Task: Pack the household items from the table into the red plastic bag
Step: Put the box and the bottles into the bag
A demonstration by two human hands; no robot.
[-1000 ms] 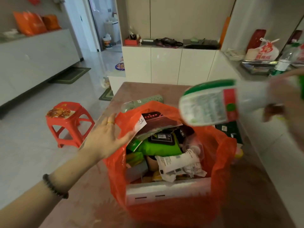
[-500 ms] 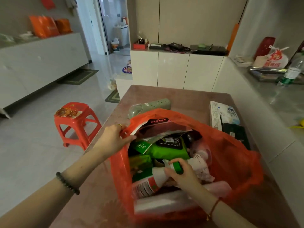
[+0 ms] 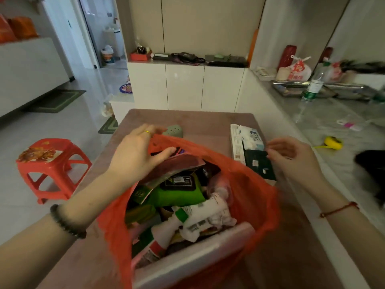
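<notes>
Red plastic bag (image 3: 256, 197) stood full on bench (image 3: 200, 122). Left hand (image 3: 135, 157) pinched its far rim, hiding most of green item (image 3: 174, 131). Right hand (image 3: 291, 157) hovered empty, fingers loosely spread, over dark packet (image 3: 257, 163); bag's lower contents unclear.

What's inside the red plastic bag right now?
The red plastic bag holds a white spray bottle, a green wipes pack, a crumpled white packet and a pale flat box. Anything underneath is covered.
</notes>
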